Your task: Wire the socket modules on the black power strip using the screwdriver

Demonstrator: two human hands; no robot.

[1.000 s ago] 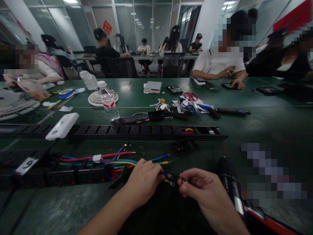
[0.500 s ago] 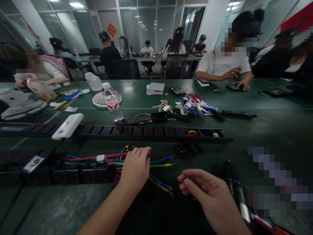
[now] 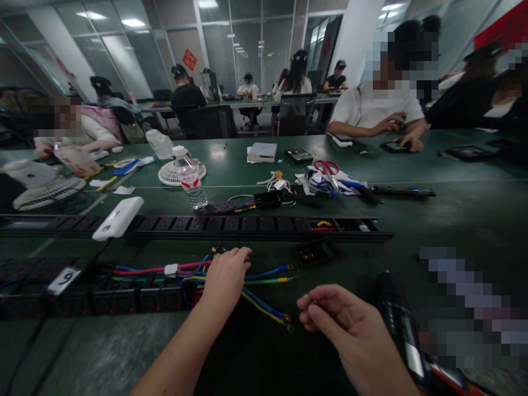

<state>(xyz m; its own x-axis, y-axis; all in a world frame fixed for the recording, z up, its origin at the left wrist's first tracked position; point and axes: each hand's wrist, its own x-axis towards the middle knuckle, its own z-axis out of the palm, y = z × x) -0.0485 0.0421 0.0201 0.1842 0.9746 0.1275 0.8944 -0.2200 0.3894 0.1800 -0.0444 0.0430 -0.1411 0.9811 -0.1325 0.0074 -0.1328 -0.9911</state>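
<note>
At the lower right of the frame, one black-and-red power driver (image 3: 398, 319) lies beside the bare right hand (image 3: 344, 319). That hand is almost where it was a second ago, thumb and fingers pinching one small brass-coloured metal piece (image 3: 314, 302), mostly hidden by the fingertips.

Just left of it, at lower centre, a pair of thin insulated wires, one blue and one yellow (image 3: 264, 306), lies loose, ending in two metal ring lugs (image 3: 290, 325); a second ago the left hand (image 3: 226, 272) held the blue one near its lug. That hand now sits further up and left, over the wires; its fingertips are hidden, so I cannot tell its grip. One blue wire (image 3: 270, 271) and one green-and-yellow wire (image 3: 272, 281) stick out past it, straight and side by side.

Two long black socket strips run beyond: the nearer (image 3: 109, 301) at left, the farther (image 3: 231, 224) across the middle. Behind them stands one clear plastic bottle (image 3: 191, 184), left of one pair of red-handled scissors (image 3: 325, 167).
</note>
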